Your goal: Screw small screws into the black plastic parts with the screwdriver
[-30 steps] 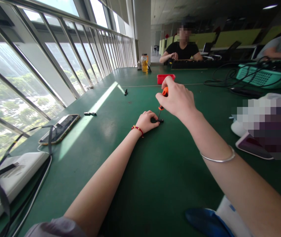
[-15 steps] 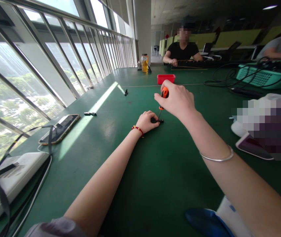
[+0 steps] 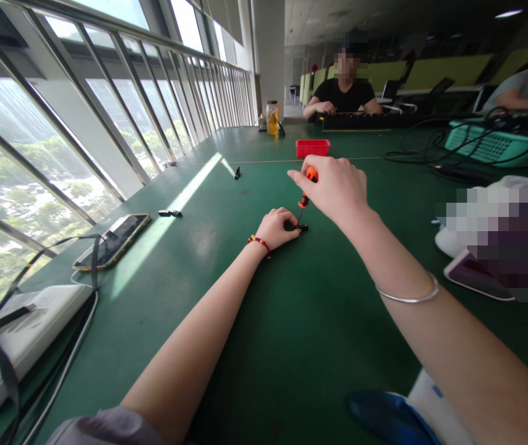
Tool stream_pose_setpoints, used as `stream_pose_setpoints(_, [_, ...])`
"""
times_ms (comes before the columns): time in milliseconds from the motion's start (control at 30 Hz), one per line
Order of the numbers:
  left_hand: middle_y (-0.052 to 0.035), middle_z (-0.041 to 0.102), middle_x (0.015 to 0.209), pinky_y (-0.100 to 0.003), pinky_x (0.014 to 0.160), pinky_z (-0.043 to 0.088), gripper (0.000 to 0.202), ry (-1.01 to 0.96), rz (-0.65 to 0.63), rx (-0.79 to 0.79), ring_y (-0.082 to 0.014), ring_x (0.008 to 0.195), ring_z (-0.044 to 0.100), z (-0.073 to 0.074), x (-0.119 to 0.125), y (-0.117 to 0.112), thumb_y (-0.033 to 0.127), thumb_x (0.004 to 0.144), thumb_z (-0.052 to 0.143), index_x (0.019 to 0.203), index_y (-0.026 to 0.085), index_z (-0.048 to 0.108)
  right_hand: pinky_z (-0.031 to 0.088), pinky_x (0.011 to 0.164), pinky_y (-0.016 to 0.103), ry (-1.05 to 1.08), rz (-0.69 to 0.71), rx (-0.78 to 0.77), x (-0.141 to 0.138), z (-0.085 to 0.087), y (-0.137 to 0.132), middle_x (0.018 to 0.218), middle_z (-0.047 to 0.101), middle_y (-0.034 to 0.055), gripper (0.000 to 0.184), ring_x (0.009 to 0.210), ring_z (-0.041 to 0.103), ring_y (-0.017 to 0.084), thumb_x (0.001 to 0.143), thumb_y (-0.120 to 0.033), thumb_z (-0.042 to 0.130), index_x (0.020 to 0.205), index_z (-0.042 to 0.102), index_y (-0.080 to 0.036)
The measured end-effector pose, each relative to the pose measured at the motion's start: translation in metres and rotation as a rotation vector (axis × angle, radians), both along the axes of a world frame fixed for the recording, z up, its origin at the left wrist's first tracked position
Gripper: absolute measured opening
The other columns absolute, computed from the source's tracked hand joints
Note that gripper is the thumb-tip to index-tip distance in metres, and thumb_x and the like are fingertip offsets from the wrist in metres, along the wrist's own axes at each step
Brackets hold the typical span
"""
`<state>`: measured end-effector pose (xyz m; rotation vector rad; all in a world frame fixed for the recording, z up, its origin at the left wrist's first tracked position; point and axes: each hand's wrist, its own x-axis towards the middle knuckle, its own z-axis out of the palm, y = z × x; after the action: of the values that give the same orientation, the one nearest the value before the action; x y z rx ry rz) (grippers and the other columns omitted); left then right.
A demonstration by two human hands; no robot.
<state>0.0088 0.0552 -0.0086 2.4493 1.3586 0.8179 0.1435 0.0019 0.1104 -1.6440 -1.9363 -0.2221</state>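
Observation:
My left hand (image 3: 276, 226) rests on the green table (image 3: 255, 296), fingers curled round a small black part (image 3: 300, 227) and pinning it down. My right hand (image 3: 334, 188) is closed over the orange handle of a small screwdriver (image 3: 306, 185). The screwdriver stands nearly upright, with its thin shaft reaching down to the black part. A red bead bracelet is on my left wrist and a silver bangle on my right forearm.
A phone (image 3: 112, 240) lies at the left, with two small black pieces (image 3: 170, 214) beyond it and another (image 3: 237, 173) further back. A red tray (image 3: 312, 148) and a jar (image 3: 271, 118) stand behind. Two people sit at the far end. Cables and a teal basket (image 3: 496, 143) are at the right.
My right hand has shifted its fingers on the screwdriver handle and dropped slightly. My left hand and the black part have stayed in place.

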Motion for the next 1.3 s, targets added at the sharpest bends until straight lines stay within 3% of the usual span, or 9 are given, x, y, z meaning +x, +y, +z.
stream_pose_setpoints(233, [-0.0025, 0.061, 0.089, -0.037, 0.087, 0.044, 0.013, 0.011, 0.008, -0.008, -0.0211, 0.089, 0.054, -0.0001, 0.0002, 0.0004, 0.031, 0.068, 0.065, 0.075, 0.02, 0.063, 0.037, 0.061, 0.033, 0.052, 0.004, 0.021, -0.0014, 0.0003, -0.0019, 0.084, 0.063, 0.0082, 0.032, 0.074, 0.055, 0.024, 0.081, -0.043, 0.049, 0.104, 0.056, -0.022])
stream_pose_setpoints(367, [-0.0025, 0.061, 0.089, -0.037, 0.087, 0.044, 0.013, 0.007, 0.003, -0.008, -0.0212, 0.09, 0.054, 0.0002, 0.0, -0.0001, 0.031, 0.069, 0.065, 0.075, 0.02, 0.063, 0.037, 0.061, 0.033, 0.058, -0.02, 0.01, 0.0014, 0.0006, -0.0014, 0.074, 0.062, 0.0079, 0.036, 0.074, 0.056, 0.025, 0.085, -0.05, 0.04, 0.091, 0.062, -0.022])
stream_pose_setpoints(467, [-0.003, 0.061, 0.091, -0.037, 0.088, 0.044, 0.013, 0.005, 0.002, -0.008, -0.0215, 0.091, 0.054, 0.0005, -0.0002, -0.0005, 0.031, 0.069, 0.065, 0.076, 0.02, 0.063, 0.037, 0.061, 0.033, 0.043, -0.042, -0.009, 0.0039, 0.0013, -0.0005, 0.072, 0.061, 0.0087, 0.034, 0.073, 0.056, 0.025, 0.086, -0.047, 0.04, 0.084, 0.063, -0.022])
stream_pose_setpoints(633, [-0.0026, 0.061, 0.089, -0.037, 0.087, 0.044, 0.013, 0.007, 0.007, -0.012, -0.0214, 0.09, 0.054, 0.0005, 0.0002, -0.0005, 0.031, 0.069, 0.065, 0.075, 0.02, 0.062, 0.039, 0.061, 0.034, 0.092, -0.01, 0.008, 0.0026, 0.0, 0.0001, 0.079, 0.063, 0.0084, 0.034, 0.072, 0.056, 0.025, 0.081, -0.043, 0.049, 0.107, 0.056, -0.022])
stream_pose_setpoints(833, [-0.003, 0.061, 0.09, -0.037, 0.088, 0.044, 0.013, 0.001, 0.002, -0.009, -0.0217, 0.091, 0.054, 0.0007, 0.0, -0.0007, 0.031, 0.069, 0.064, 0.076, 0.02, 0.062, 0.039, 0.06, 0.035, 0.093, -0.081, -0.028, 0.0036, 0.0006, -0.0002, 0.074, 0.063, 0.01, 0.034, 0.074, 0.057, 0.026, 0.084, -0.049, 0.041, 0.079, 0.062, -0.021])
stream_pose_setpoints(933, [-0.003, 0.061, 0.089, -0.037, 0.087, 0.044, 0.013, -0.002, -0.001, -0.004, -0.0215, 0.09, 0.054, 0.0002, -0.0002, -0.0004, 0.031, 0.069, 0.065, 0.076, 0.02, 0.062, 0.039, 0.06, 0.034, 0.093, -0.071, -0.02, 0.0027, 0.0012, -0.0007, 0.076, 0.063, 0.0085, 0.025, 0.072, 0.057, 0.025, 0.082, -0.042, 0.048, 0.088, 0.06, -0.021])
stream_pose_setpoints(1033, [-0.0034, 0.061, 0.089, -0.037, 0.086, 0.044, 0.014, 0.002, 0.003, -0.001, -0.0213, 0.088, 0.054, -0.0004, -0.0001, 0.0002, 0.032, 0.068, 0.065, 0.075, 0.019, 0.062, 0.04, 0.061, 0.034, 0.106, -0.04, -0.014, -0.0004, 0.0003, -0.001, 0.078, 0.062, 0.0067, 0.029, 0.072, 0.056, 0.024, 0.079, -0.04, 0.053, 0.101, 0.055, -0.021])
stream_pose_setpoints(1200, [-0.0039, 0.061, 0.089, -0.036, 0.086, 0.043, 0.014, 0.004, -0.001, 0.004, -0.0212, 0.088, 0.054, -0.0003, 0.0001, -0.0001, 0.03, 0.068, 0.065, 0.076, 0.018, 0.063, 0.04, 0.061, 0.033, 0.068, -0.045, -0.07, -0.0037, -0.0032, 0.0006, 0.071, 0.059, 0.005, 0.028, 0.071, 0.056, 0.023, 0.078, -0.049, 0.055, 0.083, 0.057, -0.021])
stream_pose_setpoints(1300, [-0.0039, 0.061, 0.089, -0.036, 0.086, 0.043, 0.013, -0.005, -0.003, -0.002, -0.0213, 0.088, 0.054, 0.0001, 0.0001, -0.0007, 0.029, 0.069, 0.065, 0.076, 0.018, 0.064, 0.039, 0.06, 0.032, 0.06, -0.026, -0.058, -0.0042, -0.0066, 0.002, 0.073, 0.059, 0.0044, 0.022, 0.071, 0.056, 0.023, 0.075, -0.04, 0.059, 0.087, 0.056, -0.022])
